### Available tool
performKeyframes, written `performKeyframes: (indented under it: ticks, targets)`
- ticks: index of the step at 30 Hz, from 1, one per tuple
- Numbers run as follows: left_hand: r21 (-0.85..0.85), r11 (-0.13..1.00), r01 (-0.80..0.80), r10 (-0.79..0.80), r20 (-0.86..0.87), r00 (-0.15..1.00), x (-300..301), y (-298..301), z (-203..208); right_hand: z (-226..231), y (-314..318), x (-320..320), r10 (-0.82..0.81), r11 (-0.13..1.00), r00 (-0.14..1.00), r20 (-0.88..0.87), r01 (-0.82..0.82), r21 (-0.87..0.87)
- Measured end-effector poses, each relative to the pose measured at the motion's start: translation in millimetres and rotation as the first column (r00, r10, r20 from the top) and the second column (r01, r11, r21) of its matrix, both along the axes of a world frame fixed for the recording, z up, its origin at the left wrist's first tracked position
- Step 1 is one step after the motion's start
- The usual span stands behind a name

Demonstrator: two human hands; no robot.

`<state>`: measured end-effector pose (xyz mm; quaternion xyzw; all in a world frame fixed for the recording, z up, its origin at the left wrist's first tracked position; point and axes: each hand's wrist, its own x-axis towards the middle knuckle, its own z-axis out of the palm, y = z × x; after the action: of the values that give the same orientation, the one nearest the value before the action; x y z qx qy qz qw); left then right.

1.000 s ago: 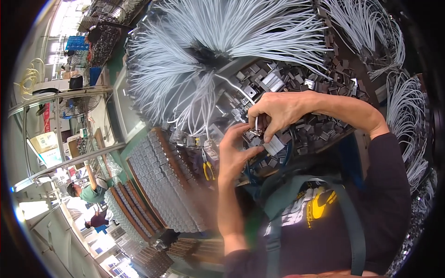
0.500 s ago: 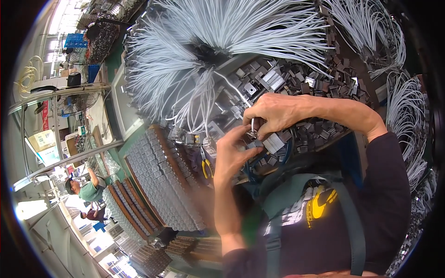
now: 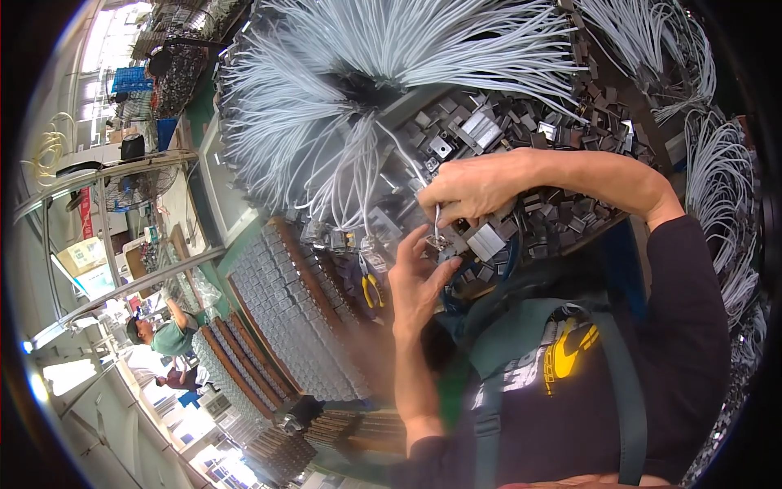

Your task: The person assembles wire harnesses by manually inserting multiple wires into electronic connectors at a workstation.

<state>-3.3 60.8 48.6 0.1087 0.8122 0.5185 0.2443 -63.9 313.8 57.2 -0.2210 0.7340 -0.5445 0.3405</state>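
Observation:
A white cable (image 3: 437, 218) hangs from the pinched fingers of my right hand (image 3: 471, 187), which is closed on it. The cable's lower end meets a small silvery metal part (image 3: 440, 242). My left hand (image 3: 412, 281) curls round that part from the left, thumb below and fingers above; how firmly its fingertips press it is partly hidden. Under and beside both hands lies a heap of small metal housings (image 3: 562, 208). A larger silver block (image 3: 486, 242) rests just right of my left thumb. Pliers with yellow handles (image 3: 372, 287) lie left of my left hand.
A large fan of white cables (image 3: 456, 41) fills the far side, with more bundles (image 3: 717, 196) along the right. Rows of pale, blocky pieces (image 3: 297, 314) stand between brown strips at left. Farther left, a person in green (image 3: 171, 334) is by similar rows.
My right hand has shifted slightly left, with the cable still pinched. The fingers of my left hand stay round the small metal part. The whole view has shifted a little.

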Motion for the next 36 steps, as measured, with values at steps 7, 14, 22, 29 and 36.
performKeyframes:
  ticks: [7,14,22,29,36]
  targets:
    - [0.235,0.964,-0.127,0.123,0.03,0.992,8.0,0.1,-21.0,0.3,-7.9,11.3,-0.069,0.996,0.908,-0.413,0.088,0.026]
    - [0.368,0.903,-0.222,0.188,0.127,0.974,11.7,14.1,-24.9,-0.1,-3.4,10.3,-0.136,0.99,0.955,-0.263,0.123,-0.064]
    - [0.435,0.791,-0.43,0.343,0.267,0.901,13.3,38.4,-29.3,-21.5,-2.2,19.0,-0.25,0.968,0.847,-0.47,0.209,-0.138]
    - [0.356,0.794,-0.493,0.421,0.263,0.868,-8.2,41.4,-49.8,-11.2,-1.9,14.0,-0.126,0.986,0.917,-0.379,0.158,0.053]
    - [0.252,0.835,-0.489,0.392,0.353,0.85,-30.8,54.5,-38.3,-33.6,-6.7,3.1,-0.07,0.969,0.794,-0.604,0.197,0.147]
